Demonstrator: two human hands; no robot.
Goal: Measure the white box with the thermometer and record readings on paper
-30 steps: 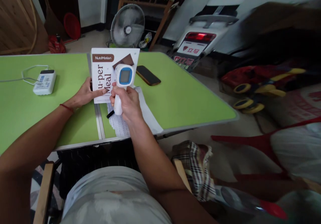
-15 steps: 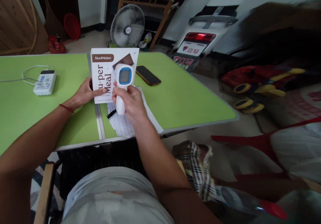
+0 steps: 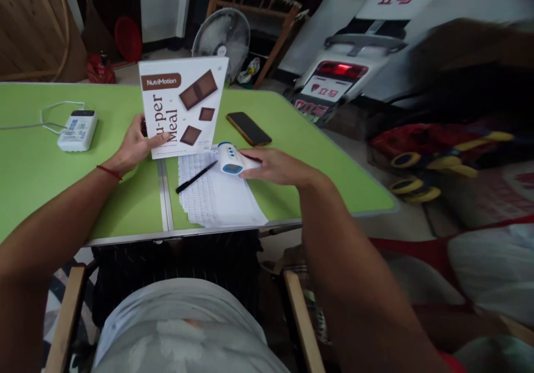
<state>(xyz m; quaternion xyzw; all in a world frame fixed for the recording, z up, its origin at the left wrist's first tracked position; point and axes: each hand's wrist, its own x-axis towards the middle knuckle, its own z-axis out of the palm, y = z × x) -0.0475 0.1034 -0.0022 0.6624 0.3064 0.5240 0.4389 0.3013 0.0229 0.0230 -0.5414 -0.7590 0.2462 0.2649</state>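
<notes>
My left hand [image 3: 139, 143] grips the lower left edge of a white NutriMotion box [image 3: 162, 103], thumb across its front. The box stands upright, tilted a little, with brown chocolate pieces pictured on it. My right hand [image 3: 277, 165] is closed around the handle of a white and blue infrared thermometer [image 3: 231, 160], which lies sideways low over the sheets of paper [image 3: 227, 200]. Whether it touches them I cannot tell. A black pen [image 3: 196, 177] rests on those printed sheets, just left of the thermometer.
Behind my right hand a dark phone [image 3: 249, 128] lies on the green table [image 3: 334, 178]. At the left is a white box-shaped device [image 3: 78, 131] with a cable. Beyond the table stand a fan [image 3: 221, 39] and a white scooter [image 3: 337, 72].
My right hand has moved right and down with the thermometer, turning it from upright to sideways. The box's front and the pen are uncovered. The box is raised slightly and tilted.
</notes>
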